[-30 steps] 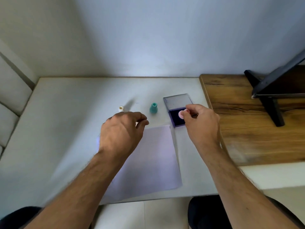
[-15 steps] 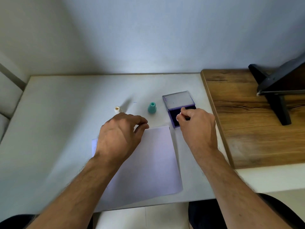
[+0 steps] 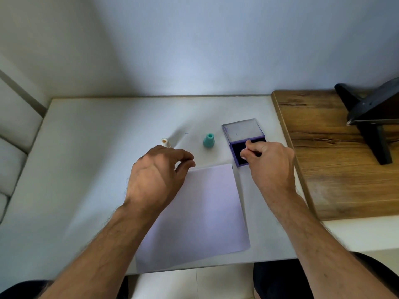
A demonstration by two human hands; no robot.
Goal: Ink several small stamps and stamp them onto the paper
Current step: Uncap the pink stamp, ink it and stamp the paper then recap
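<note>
Head view, centre of frame: white rectangular table (image 3: pixel 90 169) bearing a pale lilac sheet of paper (image 3: pixel 207 212) at lower centre, a small teal plastic stamp (image 3: pixel 208 140) upright above it, a small white stamp with an orange top (image 3: pixel 165 143) to its left, and an open purple ink pad case (image 3: pixel 245 141), lid laid back, at centre right. Right hand (image 3: pixel 268 167) pinches a small pink stamp (image 3: pixel 245 151), mostly hidden by the fingers, down over the dark pad; left hand (image 3: pixel 157 178), fingers loosely curled and holding nothing, is over the paper's upper left corner. Right of frame: brown wooden board (image 3: pixel 336 173) carrying a black stand (image 3: pixel 371 117).

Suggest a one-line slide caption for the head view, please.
Right hand presses a small pink stamp into the open ink pad; left hand hovers over the paper.
</note>
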